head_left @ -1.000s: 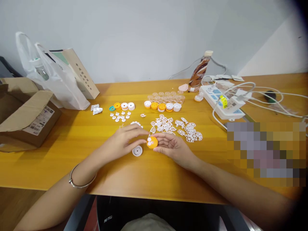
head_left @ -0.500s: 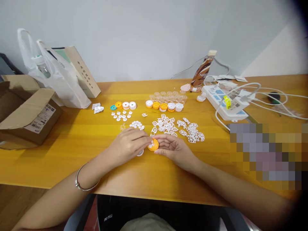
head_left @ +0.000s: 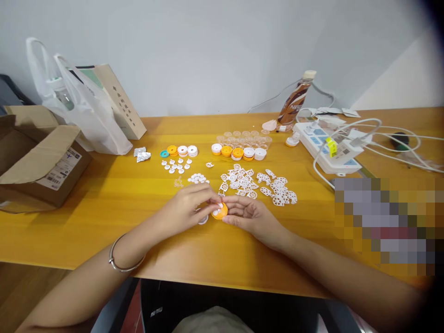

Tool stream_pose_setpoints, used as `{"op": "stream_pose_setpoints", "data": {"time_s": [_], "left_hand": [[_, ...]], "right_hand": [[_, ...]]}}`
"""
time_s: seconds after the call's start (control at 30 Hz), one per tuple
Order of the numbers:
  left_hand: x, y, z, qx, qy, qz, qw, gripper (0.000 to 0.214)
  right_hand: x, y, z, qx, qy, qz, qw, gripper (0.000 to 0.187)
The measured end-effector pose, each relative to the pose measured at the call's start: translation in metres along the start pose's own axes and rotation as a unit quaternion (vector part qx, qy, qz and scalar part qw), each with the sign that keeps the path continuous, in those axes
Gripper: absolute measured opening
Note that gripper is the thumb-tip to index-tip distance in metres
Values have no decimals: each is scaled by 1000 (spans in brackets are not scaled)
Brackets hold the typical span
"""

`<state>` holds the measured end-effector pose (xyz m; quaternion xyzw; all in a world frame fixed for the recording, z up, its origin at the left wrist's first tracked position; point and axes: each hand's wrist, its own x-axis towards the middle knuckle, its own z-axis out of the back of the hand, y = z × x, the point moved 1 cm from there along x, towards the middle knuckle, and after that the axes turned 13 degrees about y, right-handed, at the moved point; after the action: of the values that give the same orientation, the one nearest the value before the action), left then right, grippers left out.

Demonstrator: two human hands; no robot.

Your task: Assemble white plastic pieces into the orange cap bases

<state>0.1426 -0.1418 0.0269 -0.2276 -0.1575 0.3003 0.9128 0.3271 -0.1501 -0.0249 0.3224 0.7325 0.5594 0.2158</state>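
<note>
My right hand point(head_left: 250, 216) cradles a small orange round cap point(head_left: 220, 212) with white pieces inside it, fingers curled under it. The fingertips of my left hand point(head_left: 189, 206) pinch at a white piece on top of that cap. A white round cap point(head_left: 203, 219) lies on the wooden table point(head_left: 104, 203), partly hidden under my left hand. Just beyond my hands lies a scatter of flat white lattice pieces point(head_left: 258, 185) and a small cluster of white discs point(head_left: 197, 178).
Rows of orange, white and teal caps point(head_left: 239, 151) and clear cups sit farther back. A cardboard box point(head_left: 38, 157), a plastic bag point(head_left: 83, 111) and a paper bag stand at the left. A bottle point(head_left: 294, 101), power strip point(head_left: 326, 145) and cables lie at the right.
My left hand has slid right over the white cap and closed its fingertips on the white piece atop the orange cap. My head has shifted a little, so the table appears slightly moved.
</note>
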Motion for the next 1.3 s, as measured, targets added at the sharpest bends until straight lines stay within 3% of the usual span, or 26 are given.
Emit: {"op": "stream_pose_setpoints", "data": {"time_s": [0.3,0.63,0.8,0.93,1.1,1.3], "left_hand": [[1,4,-1,-25,16,-54,998,18],[0,0,1,27,13,-76,997,23],[-4,0,3,112,-15,-118,987,21],[-7,-2,5,172,-3,-140,975,22],[-5,-2,5,163,-28,-120,979,25],[0,-1,1,11,-36,-10,999,19]], "right_hand": [[0,-1,-1,22,29,-15,999,34],[-1,1,0,41,6,-1,999,34],[-1,3,2,24,3,0,1000,34],[-1,2,3,17,-2,3,1000,35],[-1,2,4,20,-12,10,1000,33],[1,2,4,-4,-30,13,999,33]]}}
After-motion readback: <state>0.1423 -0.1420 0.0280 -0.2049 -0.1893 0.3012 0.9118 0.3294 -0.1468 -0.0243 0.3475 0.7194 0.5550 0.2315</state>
